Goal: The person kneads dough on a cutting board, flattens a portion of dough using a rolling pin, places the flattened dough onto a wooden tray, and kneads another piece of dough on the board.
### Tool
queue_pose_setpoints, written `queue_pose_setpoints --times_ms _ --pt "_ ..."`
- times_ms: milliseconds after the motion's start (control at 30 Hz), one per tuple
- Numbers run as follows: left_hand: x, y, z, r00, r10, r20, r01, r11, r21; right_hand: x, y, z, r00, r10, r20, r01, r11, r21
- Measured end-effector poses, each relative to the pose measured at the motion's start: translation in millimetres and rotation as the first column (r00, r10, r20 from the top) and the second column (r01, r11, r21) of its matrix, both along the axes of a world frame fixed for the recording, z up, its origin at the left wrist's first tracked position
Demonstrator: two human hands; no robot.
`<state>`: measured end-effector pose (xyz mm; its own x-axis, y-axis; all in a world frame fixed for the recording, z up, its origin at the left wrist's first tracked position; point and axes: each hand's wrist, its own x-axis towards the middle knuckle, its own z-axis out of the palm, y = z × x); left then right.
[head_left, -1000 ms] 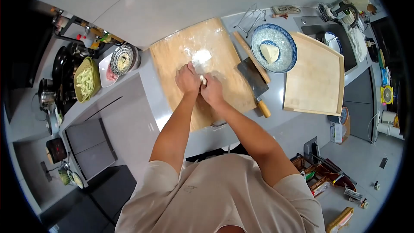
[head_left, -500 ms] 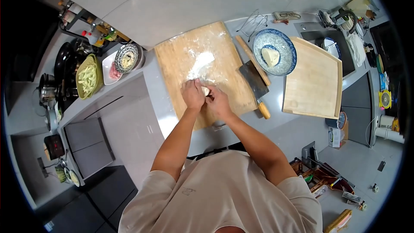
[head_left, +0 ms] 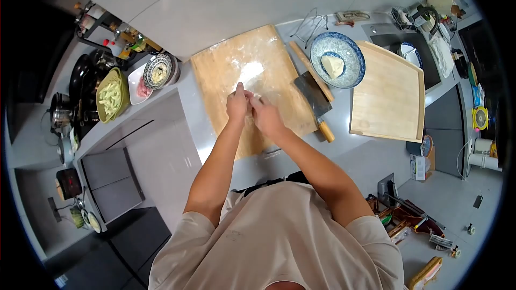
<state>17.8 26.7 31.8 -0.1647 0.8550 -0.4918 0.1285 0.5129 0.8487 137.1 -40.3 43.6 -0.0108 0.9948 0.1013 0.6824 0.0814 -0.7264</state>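
Note:
My left hand point(head_left: 237, 105) and my right hand point(head_left: 266, 116) meet over the near half of a floured wooden board point(head_left: 217, 70). Their fingertips are closed together around a small piece of dough, which the fingers now almost fully hide. Loose white flour point(head_left: 250, 72) lies on the board just beyond my fingers. To the right of my right hand, a cleaver point(head_left: 313, 94) with a wooden handle lies at the board's edge, next to a rolling pin point(head_left: 310, 71). A blue-patterned bowl point(head_left: 352, 56) beyond them holds a larger lump of dough point(head_left: 332, 66).
A shallow wooden tray point(head_left: 389, 96) stands right of the bowl, before the sink point(head_left: 387, 40). On the left counter are a green basket of cut vegetables point(head_left: 111, 96), a white dish with pink meat point(head_left: 141, 88) and a patterned bowl point(head_left: 159, 71). A wire rack point(head_left: 310, 26) stands by the wall.
Both hands have lifted slightly and shifted away from me, coming closer together at the fingertips. The pale dough that showed between them is now covered. The view has shifted a little.

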Motion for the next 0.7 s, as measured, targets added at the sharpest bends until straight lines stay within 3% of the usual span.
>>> queue_pose_setpoints --times_ms 67,133,167,233,367,400,533,633,667,700 --pt "-3 -7 10 0.978 -0.11 -0.179 0.118 0.992 0.035 -5 -16 6 0.996 0.073 -0.06 -0.063 0.985 0.162" --pt "-8 -21 16 0.923 -0.212 -0.322 0.252 0.964 0.088 -8 -26 9 0.934 -0.039 -0.356 0.047 0.999 0.014" --pt "-10 -23 6 0.88 -0.171 -0.443 0.284 0.937 0.201 -8 -25 11 0.867 -0.107 -0.486 0.084 0.994 -0.068" --pt "-9 -25 -20 0.76 -0.046 -0.648 0.379 0.841 0.385 -3 -23 -1 0.896 -0.116 -0.428 0.065 0.989 -0.133" --pt "17 -10 -36 0.621 0.146 -0.77 0.39 0.794 0.466 -2 -9 -37 0.951 -0.177 -0.255 0.155 0.982 -0.105" --pt "22 -2 -31 0.567 0.116 -0.815 0.386 0.837 0.388 -1 -3 -40 0.95 -0.198 -0.242 0.171 0.977 -0.128" --pt "25 20 -37 0.535 0.175 -0.826 0.359 0.838 0.411 3 22 -42 0.951 -0.231 -0.204 0.2 0.966 -0.162" --pt "16 29 -42 0.597 0.035 -0.802 0.361 0.881 0.307 3 25 -29 0.941 -0.196 -0.275 0.166 0.978 -0.129" --pt "3 31 -48 0.646 -0.006 -0.763 0.414 0.843 0.344 2 20 -20 0.939 -0.188 -0.288 0.17 0.982 -0.085" --pt "-3 26 -38 0.886 0.011 -0.463 0.159 0.932 0.326 1 13 -13 0.936 -0.179 -0.302 0.174 0.984 -0.045"
